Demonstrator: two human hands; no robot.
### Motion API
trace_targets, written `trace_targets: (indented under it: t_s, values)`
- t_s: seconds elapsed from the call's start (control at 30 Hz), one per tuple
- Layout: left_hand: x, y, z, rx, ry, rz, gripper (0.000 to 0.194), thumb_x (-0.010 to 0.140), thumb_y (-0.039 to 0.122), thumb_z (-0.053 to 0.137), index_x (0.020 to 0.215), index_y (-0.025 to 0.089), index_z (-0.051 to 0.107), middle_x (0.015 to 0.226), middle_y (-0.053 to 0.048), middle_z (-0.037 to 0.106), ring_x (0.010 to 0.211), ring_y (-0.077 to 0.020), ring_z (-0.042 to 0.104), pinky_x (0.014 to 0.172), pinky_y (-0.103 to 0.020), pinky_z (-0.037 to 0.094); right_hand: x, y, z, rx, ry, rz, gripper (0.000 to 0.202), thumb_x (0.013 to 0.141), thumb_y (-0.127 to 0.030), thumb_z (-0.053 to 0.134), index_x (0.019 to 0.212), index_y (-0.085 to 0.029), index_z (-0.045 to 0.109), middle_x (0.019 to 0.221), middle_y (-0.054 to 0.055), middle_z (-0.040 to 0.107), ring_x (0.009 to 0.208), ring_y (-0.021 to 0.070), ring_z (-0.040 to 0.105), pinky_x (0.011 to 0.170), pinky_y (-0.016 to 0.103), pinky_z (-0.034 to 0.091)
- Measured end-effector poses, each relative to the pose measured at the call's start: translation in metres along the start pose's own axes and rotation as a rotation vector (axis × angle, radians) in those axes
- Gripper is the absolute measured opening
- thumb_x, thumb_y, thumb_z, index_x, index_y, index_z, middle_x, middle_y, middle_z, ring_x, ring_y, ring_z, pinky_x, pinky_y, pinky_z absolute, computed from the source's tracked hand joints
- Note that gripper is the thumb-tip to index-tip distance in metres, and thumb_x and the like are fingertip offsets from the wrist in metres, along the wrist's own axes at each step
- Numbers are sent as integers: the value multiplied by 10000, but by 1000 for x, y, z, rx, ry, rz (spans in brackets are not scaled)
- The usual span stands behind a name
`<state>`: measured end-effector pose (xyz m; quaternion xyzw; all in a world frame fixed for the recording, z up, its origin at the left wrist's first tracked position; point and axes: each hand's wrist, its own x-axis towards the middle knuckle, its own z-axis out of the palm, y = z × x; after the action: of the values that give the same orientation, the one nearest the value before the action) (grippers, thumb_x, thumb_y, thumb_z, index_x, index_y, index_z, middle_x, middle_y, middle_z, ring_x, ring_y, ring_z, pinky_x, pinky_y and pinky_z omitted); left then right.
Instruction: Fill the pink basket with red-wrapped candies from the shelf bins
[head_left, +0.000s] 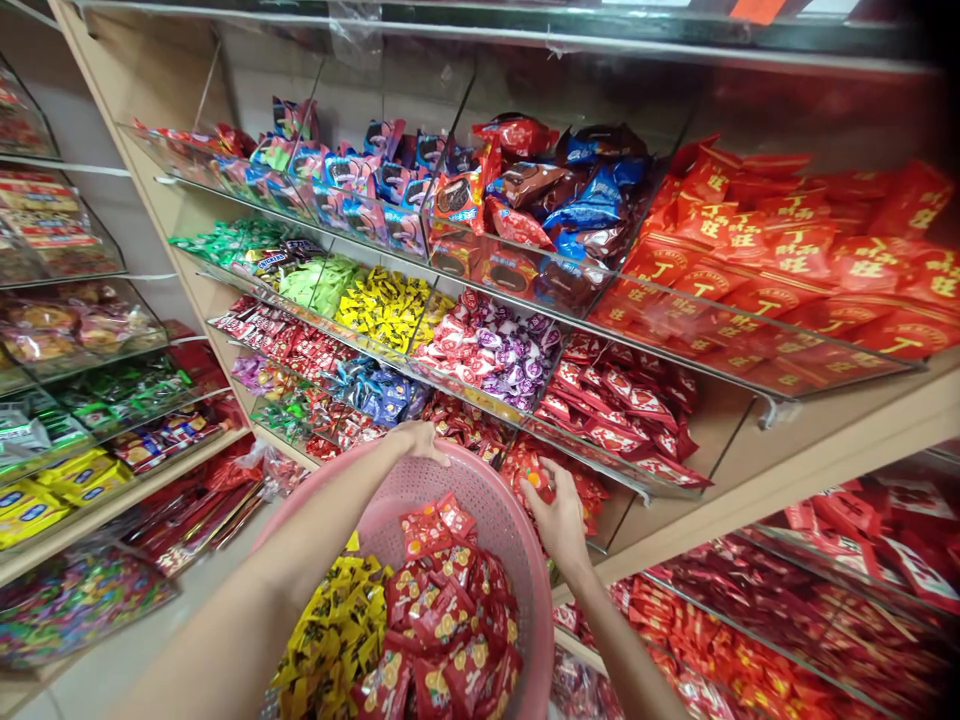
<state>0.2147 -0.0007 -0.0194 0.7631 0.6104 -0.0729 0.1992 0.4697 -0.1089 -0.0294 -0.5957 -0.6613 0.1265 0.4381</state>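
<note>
A pink perforated plastic basket (525, 560) is tilted towards me, below the lower candy shelf. My left hand (421, 442) is closed over its far rim. Inside lie yellow-wrapped candies (330, 630) on the left and a heap of red packets with orange-slice prints (442, 610) on the right. Past the basket's right rim, my right hand (559, 510) is at the lowest visible bin, thumb and fingers curled around a red candy packet (523, 466). More red packets lie in that bin, partly hidden by the hand and basket.
Clear-fronted bins rise in tiers ahead, with large red bags (780, 240), blue and brown packets (592, 190), yellow candies (390, 305) and purple-white candies (495, 345). Their clear front edges jut out above my hands. Another stocked shelf (82, 480) stands left, and red packets (795, 590) fill bins lower right.
</note>
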Motion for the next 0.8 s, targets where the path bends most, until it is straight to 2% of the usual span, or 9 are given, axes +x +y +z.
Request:
trace_targets:
  t_s: [0.07, 0.13, 0.27, 0.37, 0.47, 0.57, 0.7, 0.8]
  values:
    - [1, 0, 1, 11, 0, -1, 725, 433, 774, 530, 768, 144, 660, 821, -117, 656, 724, -246, 596, 629, -292, 422, -9, -13, -5, -25, -12, -95, 394, 825, -361, 445, 1181, -190, 451, 1106, 101, 491, 1040, 201, 474, 917, 357, 369]
    - [2, -1, 2, 17, 2, -2, 727, 429, 775, 531, 770, 146, 659, 817, -113, 655, 726, -242, 596, 629, -286, 423, -13, -22, 0, -4, -135, -180, 368, 847, -331, 426, 1191, -204, 446, 1105, 89, 484, 1042, 186, 475, 921, 339, 369]
    - [1, -1, 1, 6, 9, 11, 715, 435, 778, 523, 757, 153, 654, 812, -100, 655, 731, -235, 596, 622, -276, 419, -15, -20, 34, 42, -525, -262, 343, 834, -271, 460, 1170, -206, 475, 1101, 70, 510, 1044, 170, 485, 924, 310, 367]
    - [1, -1, 0, -5, -4, 2, 712, 423, 771, 536, 772, 162, 656, 830, -101, 659, 755, -241, 597, 634, -278, 420, -14, -6, 61, 5, -679, -215, 348, 794, -237, 512, 1140, -197, 500, 1116, 69, 528, 1061, 186, 486, 918, 317, 367]
    - [-1, -1, -1, 0, -11, -8, 711, 427, 757, 547, 805, 166, 661, 844, -110, 662, 779, -258, 598, 646, -288, 422, -14, 4, 74, -44, -737, -125, 343, 773, -223, 538, 1112, -184, 502, 1094, 70, 560, 1037, 189, 510, 885, 306, 378]
    - [-2, 0, -1, 10, -7, -13, 719, 432, 754, 544, 827, 165, 661, 859, -115, 661, 784, -271, 600, 629, -293, 420, -16, 0, 73, -158, -758, -80, 335, 789, -229, 525, 1117, -185, 476, 1070, 75, 581, 1014, 194, 529, 830, 294, 391]
    - [-3, 1, -2, 19, -7, -3, 719, 442, 759, 530, 828, 165, 658, 875, -118, 659, 773, -265, 602, 608, -285, 414, -22, -15, 66, -342, -762, -168, 253, 820, -191, 467, 1073, -192, 483, 1080, 80, 573, 1011, 194, 525, 808, 274, 376]
    - [-3, 1, -2, 31, -1, 17, 718, 456, 762, 517, 829, 165, 659, 878, -120, 659, 770, -258, 603, 611, -280, 415, -24, -20, 61, -366, -754, -210, 190, 838, -160, 411, 999, -186, 510, 1053, 76, 575, 986, 172, 523, 818, 252, 358]
